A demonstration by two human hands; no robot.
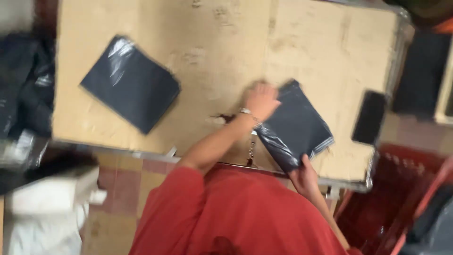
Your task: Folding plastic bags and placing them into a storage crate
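Note:
A flat stack of dark grey plastic bags [297,127] lies near the front right of a tan, worn tabletop [212,52]. My left hand [261,101] rests on the stack's upper left corner, fingers bent, a bracelet on the wrist. My right hand [304,175] grips the stack's near edge at the table's front rim. The picture is blurred, so the fingers are unclear. I wear a red shirt.
A second dark grey plastic bag [131,84] lies at the table's left. A black phone [369,117] sits near the right edge. A red crate [401,189] stands lower right, dark bags [26,80] far left, a white sack [47,212] on the tiled floor.

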